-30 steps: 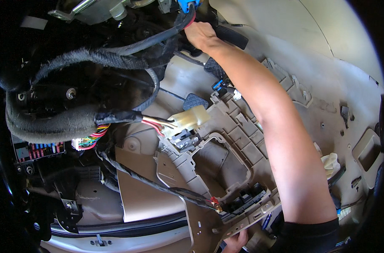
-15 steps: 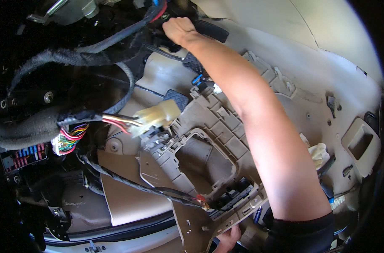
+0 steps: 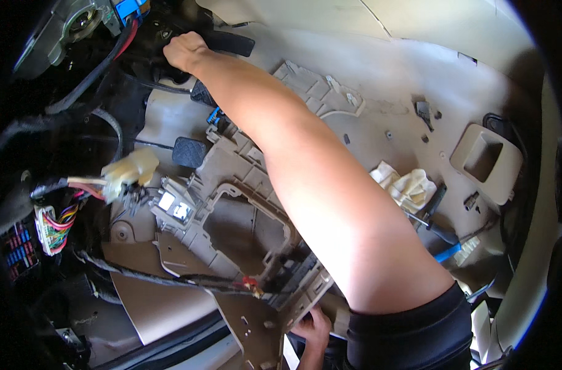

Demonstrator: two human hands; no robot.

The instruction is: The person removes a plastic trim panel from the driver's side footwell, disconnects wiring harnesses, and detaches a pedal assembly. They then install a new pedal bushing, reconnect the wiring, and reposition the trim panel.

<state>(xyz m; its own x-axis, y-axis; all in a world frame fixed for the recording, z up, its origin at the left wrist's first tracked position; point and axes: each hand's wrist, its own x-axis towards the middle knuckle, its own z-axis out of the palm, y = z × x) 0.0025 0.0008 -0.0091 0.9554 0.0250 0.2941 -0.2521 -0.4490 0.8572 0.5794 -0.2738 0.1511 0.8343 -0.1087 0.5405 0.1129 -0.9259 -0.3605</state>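
In the middle, a large beige plastic frame point(image 3: 247, 176) with a square opening, its right side hidden behind the right arm point(image 3: 318, 185). Toward its lower part, a dark cable point(image 3: 170, 280). At far right, a hollow beige tray point(image 3: 506, 179); nearer, a crumpled whitish piece point(image 3: 410, 188). At left, a yellowish plug point(image 3: 139, 165). At upper left, the right hand point(image 3: 185, 52), fingers curled, contents impossible to tell. By the frame's lower edge, the left hand point(image 3: 315, 330), partly hidden, grip impossible to tell. Right of the plug, a dark pedal point(image 3: 188, 152).

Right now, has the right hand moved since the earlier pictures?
No, not noticeably: judged against the long black pedal, the right hand stays close by its left end; both shifted left together as the view swung.
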